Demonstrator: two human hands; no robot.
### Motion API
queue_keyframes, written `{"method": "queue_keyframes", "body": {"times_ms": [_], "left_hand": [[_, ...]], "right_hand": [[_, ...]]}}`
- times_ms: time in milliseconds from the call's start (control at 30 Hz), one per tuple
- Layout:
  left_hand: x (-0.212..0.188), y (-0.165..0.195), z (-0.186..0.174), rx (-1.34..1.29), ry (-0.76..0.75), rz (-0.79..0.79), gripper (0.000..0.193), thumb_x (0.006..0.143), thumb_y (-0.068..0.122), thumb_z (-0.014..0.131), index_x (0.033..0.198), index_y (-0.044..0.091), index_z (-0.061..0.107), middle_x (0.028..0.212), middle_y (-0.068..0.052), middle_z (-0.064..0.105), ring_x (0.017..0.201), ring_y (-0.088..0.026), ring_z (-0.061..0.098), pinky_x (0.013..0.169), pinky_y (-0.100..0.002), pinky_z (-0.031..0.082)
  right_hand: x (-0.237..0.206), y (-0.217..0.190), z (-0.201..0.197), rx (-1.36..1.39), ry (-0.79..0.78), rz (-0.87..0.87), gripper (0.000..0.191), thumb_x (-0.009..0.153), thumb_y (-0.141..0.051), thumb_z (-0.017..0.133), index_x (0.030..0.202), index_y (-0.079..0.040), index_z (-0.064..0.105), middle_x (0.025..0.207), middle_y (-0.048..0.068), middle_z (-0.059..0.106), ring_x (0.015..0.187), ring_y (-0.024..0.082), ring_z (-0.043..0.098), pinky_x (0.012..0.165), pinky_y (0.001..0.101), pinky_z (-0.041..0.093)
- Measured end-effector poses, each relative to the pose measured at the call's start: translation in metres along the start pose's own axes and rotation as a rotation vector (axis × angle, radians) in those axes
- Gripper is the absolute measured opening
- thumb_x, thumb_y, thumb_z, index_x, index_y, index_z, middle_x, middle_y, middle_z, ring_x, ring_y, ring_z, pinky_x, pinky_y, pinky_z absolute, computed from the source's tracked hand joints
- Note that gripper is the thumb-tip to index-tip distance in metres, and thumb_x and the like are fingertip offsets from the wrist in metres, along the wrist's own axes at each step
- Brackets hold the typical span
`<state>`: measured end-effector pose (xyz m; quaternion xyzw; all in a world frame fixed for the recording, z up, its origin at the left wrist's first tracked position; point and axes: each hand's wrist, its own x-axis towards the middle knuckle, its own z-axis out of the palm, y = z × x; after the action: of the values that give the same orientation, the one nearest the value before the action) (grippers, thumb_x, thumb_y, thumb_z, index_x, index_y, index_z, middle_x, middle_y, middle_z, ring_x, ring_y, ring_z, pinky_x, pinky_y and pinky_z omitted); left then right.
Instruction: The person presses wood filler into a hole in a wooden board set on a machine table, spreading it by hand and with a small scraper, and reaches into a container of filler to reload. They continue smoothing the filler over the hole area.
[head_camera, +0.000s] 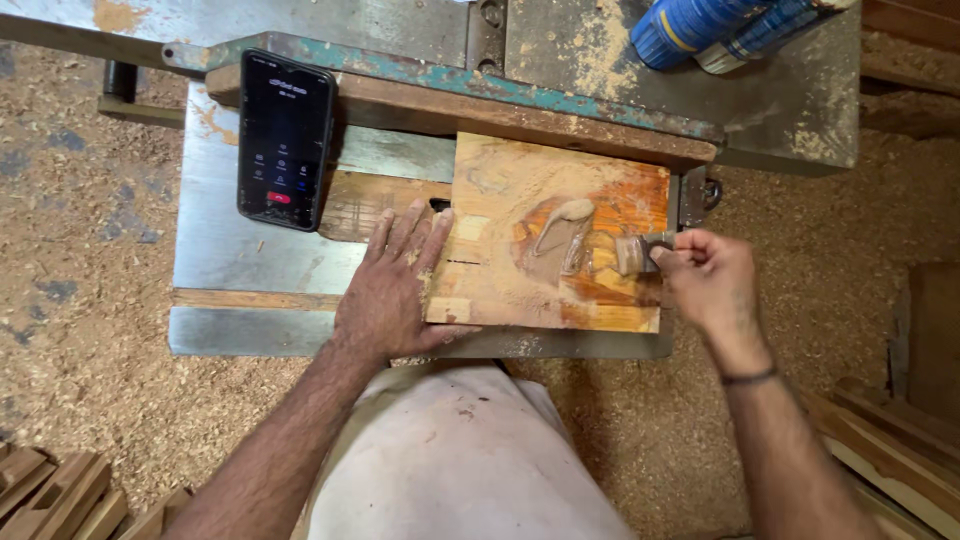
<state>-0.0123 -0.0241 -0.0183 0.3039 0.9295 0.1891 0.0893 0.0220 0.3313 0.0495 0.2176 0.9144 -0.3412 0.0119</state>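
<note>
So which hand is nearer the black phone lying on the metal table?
Left. The left hand lies flat on the wooden board's left edge, just right of the black phone; the right hand is beyond the board's far side.

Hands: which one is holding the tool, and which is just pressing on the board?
The right hand grips the scraper, spreading brown paste. The left hand lies flat, fingers spread, on the wooden board's left edge, holding nothing.
</note>
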Motion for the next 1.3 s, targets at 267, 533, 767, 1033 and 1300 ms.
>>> {"method": "queue_keyframes", "body": {"times_ms": [267,533,767,1033,1300], "left_hand": [[-0.001,0.001,-0.002,-0.047,0.042,0.030,0.134,0.063,0.075,0.076,0.153,-0.005,0.017,0.159,-0.021,0.030,0.151,-0.037,0.015,0.124,-0.053,0.007],[-0.003,0.005,-0.002,-0.023,0.044,0.000,0.137,0.062,0.077,0.075,0.156,-0.002,0.016,0.159,-0.021,0.030,0.152,-0.035,0.016,0.125,-0.051,0.007],[0.001,0.013,0.004,-0.023,0.024,-0.019,0.135,0.063,0.079,0.073,0.157,0.001,0.015,0.159,-0.021,0.029,0.152,-0.033,0.014,0.126,-0.050,0.006],[-0.001,0.010,0.002,0.006,-0.030,-0.042,0.137,0.064,0.082,0.072,0.158,0.000,0.013,0.160,-0.021,0.028,0.153,-0.033,0.013,0.127,-0.048,0.006],[-0.003,0.006,0.000,0.003,0.055,0.017,0.136,0.064,0.082,0.070,0.155,-0.002,0.015,0.160,-0.019,0.030,0.152,-0.034,0.016,0.126,-0.050,0.006]], "right_hand": [[-0.011,-0.019,0.083,0.414,-0.195,0.170,0.022,0.090,-0.003,0.076,0.073,-0.008,0.063,0.063,0.003,0.066,0.051,0.009,0.061,0.045,0.0262,0.053],[0.038,-0.007,0.021,0.182,-0.021,0.308,0.018,0.092,-0.007,0.072,0.076,-0.011,0.066,0.074,0.005,0.071,0.057,0.009,0.062,0.048,0.0257,0.053],[0.038,-0.039,0.053,0.491,-0.316,-0.053,0.029,0.098,-0.008,0.071,0.073,-0.013,0.056,0.076,0.000,0.058,0.063,0.009,0.060,0.057,0.0263,0.057],[-0.008,-0.051,0.050,-0.640,-0.042,-0.671,0.015,0.085,-0.001,0.070,0.098,-0.006,0.074,0.085,0.007,0.070,0.073,0.019,0.066,0.063,0.0310,0.058],[-0.025,0.002,0.013,-0.120,-0.062,-0.310,0.017,0.101,-0.009,0.061,0.090,-0.008,0.074,0.078,0.007,0.069,0.062,0.013,0.061,0.048,0.0264,0.051]]}}
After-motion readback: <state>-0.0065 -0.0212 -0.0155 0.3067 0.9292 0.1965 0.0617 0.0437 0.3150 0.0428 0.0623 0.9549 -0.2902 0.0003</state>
